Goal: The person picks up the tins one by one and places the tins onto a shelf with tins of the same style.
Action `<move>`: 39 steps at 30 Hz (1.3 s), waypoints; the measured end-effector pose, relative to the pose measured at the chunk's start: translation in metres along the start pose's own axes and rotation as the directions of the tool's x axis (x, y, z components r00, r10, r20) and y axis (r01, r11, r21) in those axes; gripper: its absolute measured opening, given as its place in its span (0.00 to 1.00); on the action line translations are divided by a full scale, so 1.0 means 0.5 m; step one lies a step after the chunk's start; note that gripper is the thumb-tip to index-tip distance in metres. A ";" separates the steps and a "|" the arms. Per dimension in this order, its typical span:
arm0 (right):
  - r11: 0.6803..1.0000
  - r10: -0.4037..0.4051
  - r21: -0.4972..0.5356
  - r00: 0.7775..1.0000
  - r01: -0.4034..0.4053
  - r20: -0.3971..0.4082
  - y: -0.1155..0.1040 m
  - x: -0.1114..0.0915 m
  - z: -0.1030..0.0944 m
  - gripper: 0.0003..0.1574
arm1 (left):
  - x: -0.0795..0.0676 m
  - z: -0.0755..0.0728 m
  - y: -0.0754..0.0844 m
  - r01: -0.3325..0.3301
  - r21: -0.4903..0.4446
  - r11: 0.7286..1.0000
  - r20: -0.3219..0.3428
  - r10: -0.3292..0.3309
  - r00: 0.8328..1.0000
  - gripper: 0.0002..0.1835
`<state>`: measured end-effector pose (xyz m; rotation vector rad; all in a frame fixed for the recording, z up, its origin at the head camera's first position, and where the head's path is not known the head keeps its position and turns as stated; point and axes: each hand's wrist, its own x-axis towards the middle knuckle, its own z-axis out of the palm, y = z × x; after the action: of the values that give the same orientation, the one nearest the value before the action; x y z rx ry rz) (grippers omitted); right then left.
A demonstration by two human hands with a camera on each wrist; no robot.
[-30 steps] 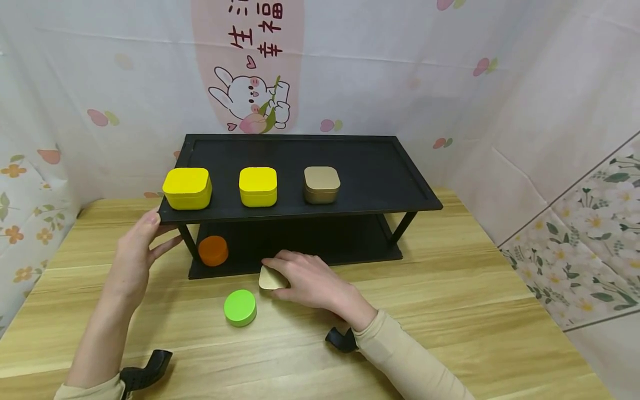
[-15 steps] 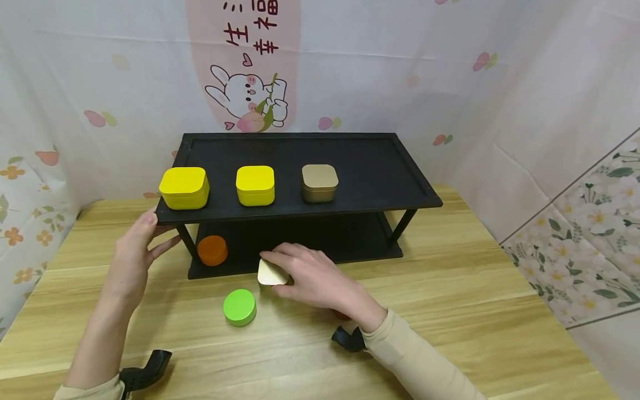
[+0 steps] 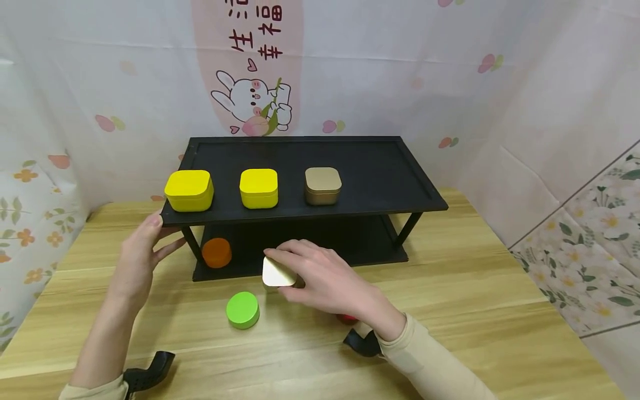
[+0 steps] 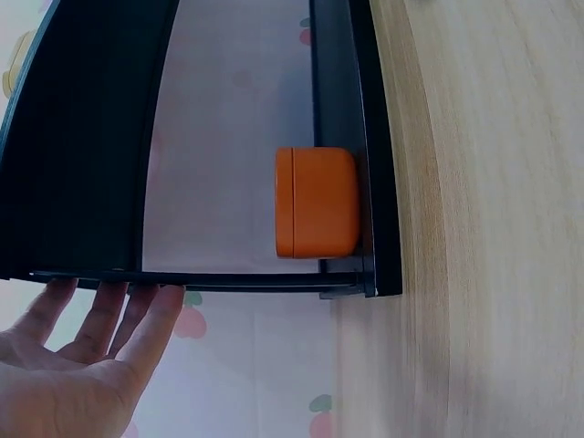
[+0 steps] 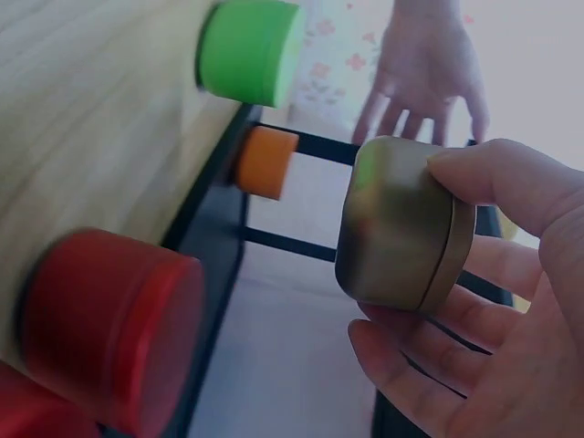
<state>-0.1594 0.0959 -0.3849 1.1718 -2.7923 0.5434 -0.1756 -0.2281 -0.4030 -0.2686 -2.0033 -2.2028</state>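
Note:
My right hand (image 3: 325,278) grips a small gold box (image 5: 397,228) with rounded corners and a lid, thumb on one side and fingers on the other. It is in front of the lower level of a black two-level shelf (image 3: 370,180). At the shelf's left front corner, my left hand (image 3: 140,250) touches the upper board; in the left wrist view its fairly straight fingertips (image 4: 164,297) rest along the board's edge. On the upper board sit two yellow boxes (image 3: 189,191) and another gold box (image 3: 323,186). An orange box (image 4: 319,203) stands at the left of the lower level.
A round green box (image 3: 243,310) stands on the wooden table (image 3: 210,355) before the shelf. A red round box (image 5: 100,319) and another red thing (image 5: 36,411) are on the table, mostly hidden by my right wrist in the head view. Patterned cloth (image 3: 390,83) hangs behind.
My right hand has risen slightly with the gold box, and more of the box's side shows. A bit of red has come out from under the right wrist. My left hand stays at the corner.

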 end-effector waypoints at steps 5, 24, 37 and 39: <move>1.000 -0.017 0.013 0.998 0.018 -0.059 -0.002 -0.012 -0.020 0.38 | 0.002 0.004 -0.001 0.002 0.013 1.000 -0.001 -0.002 1.000 0.18; 0.998 -0.010 0.050 0.963 0.024 -0.270 0.021 -0.075 -0.111 0.41 | 0.002 0.000 -0.002 -0.015 0.042 0.999 0.003 0.014 1.000 0.19; 0.998 0.034 0.060 0.935 -0.013 -0.352 0.050 -0.101 -0.157 0.42 | -0.001 -0.004 -0.003 -0.027 0.057 0.998 0.006 0.026 1.000 0.20; 0.998 0.044 0.061 0.931 -0.023 -0.361 0.056 -0.103 -0.161 0.42 | -0.001 -0.004 -0.004 -0.029 0.056 0.998 0.005 0.029 1.000 0.20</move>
<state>-0.1486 0.1767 -0.3277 0.9205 -2.4980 0.7596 -0.1754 -0.2300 -0.4052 -0.2942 -2.0464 -2.1273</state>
